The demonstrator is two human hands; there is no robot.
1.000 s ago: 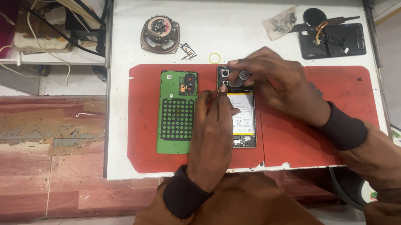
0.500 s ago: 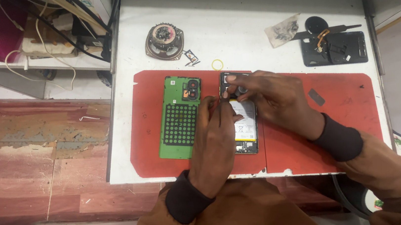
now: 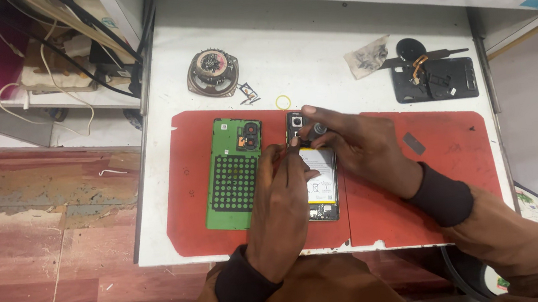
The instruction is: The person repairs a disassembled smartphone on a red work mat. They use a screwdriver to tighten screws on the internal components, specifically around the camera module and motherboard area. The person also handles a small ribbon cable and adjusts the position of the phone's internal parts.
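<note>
An opened phone (image 3: 320, 185) lies face down on a red mat (image 3: 396, 217), its white battery and dark camera board exposed. My left hand (image 3: 284, 202) rests on the phone's left side, fingertips pinched on a small part at its upper edge. My right hand (image 3: 355, 145) covers the phone's top right, fingers closed around a thin dark tool whose tip meets the camera area. Just left of the phone lies its green back cover (image 3: 235, 173), inner side up.
A round speaker (image 3: 212, 72) and a yellow ring (image 3: 283, 102) lie on the white table (image 3: 310, 40) behind the mat. At the back right sit a crumpled cloth (image 3: 367, 56) and a black phone part (image 3: 435, 79). Cables hang at left.
The view has shifted slightly. Both hands stay on the phone's top; the right hand's fingers have shifted a little around the camera area.
</note>
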